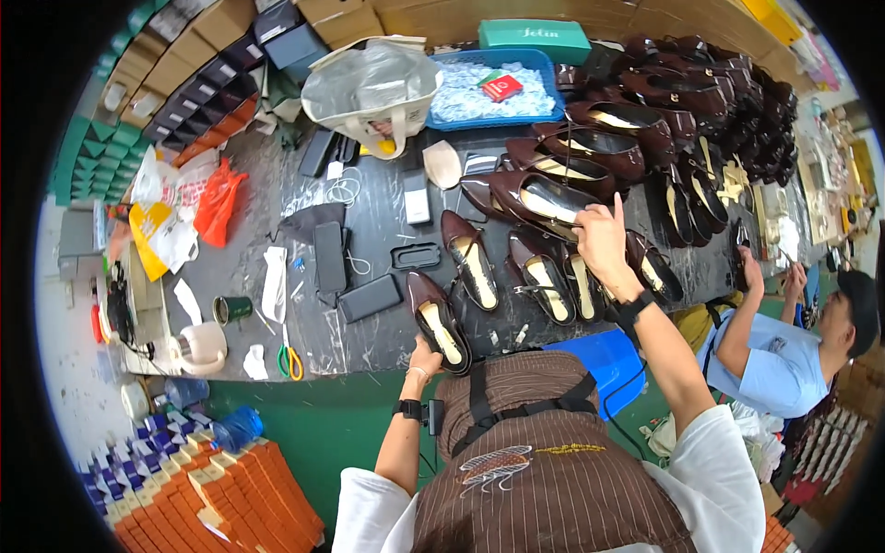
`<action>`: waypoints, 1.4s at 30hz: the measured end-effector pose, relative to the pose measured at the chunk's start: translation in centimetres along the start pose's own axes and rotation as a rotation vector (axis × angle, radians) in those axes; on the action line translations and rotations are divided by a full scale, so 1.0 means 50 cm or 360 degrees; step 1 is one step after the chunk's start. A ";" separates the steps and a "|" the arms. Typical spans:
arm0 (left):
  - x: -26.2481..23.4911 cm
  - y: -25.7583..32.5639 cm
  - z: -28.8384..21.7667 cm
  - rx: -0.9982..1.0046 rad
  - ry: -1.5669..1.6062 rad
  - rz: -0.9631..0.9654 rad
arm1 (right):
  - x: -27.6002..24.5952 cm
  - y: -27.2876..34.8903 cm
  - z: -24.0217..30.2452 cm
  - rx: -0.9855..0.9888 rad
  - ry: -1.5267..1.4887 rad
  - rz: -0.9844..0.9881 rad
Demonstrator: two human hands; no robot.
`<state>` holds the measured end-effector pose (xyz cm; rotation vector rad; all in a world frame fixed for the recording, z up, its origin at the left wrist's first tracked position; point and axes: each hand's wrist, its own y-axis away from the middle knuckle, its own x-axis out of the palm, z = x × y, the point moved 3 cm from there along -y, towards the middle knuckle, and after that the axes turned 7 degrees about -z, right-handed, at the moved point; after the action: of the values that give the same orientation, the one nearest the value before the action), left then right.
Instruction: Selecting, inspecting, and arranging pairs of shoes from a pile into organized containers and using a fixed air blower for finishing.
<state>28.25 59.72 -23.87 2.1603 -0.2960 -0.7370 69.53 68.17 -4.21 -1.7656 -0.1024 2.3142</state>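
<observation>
At the table's near edge, my left hand (424, 358) is closed on the heel end of a glossy dark burgundy strapped shoe (428, 297); its fingers are partly hidden. A matching shoe (473, 267) lies just beyond it. My right hand (601, 241) reaches farther in and grips the heel end of another burgundy shoe (544, 198), index finger raised. That shoe lies against a row of similar shoes with pale insoles. Between my arms, more shoes (544, 276) stand with their heels toward me.
A dense pile of burgundy shoes (682, 88) fills the back right. Behind are a blue basket (558, 97) of clear packets and a tote bag (364, 97). Scissors (291, 361) and black cases (369, 299) lie left. A co-worker (784, 346) works at right; a blue bin (608, 369) stands below the edge.
</observation>
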 end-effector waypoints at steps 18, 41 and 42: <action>-0.024 0.069 -0.031 0.0052 0.0613 0.0297 | 0.219 0.269 0.446 -0.0660 -0.1076 0.1395; 0.017 0.090 -0.053 0.0142 0.0697 0.0481 | 0.082 0.125 0.396 -0.0153 -0.1336 0.0065; 0.017 0.080 -0.019 0.0186 0.0512 0.0423 | 0.100 0.145 0.426 -0.0300 -0.1252 0.0156</action>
<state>29.61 57.39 -20.68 2.2503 -0.4529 -0.2223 46.89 64.00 -4.53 -0.8270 -0.3754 3.0098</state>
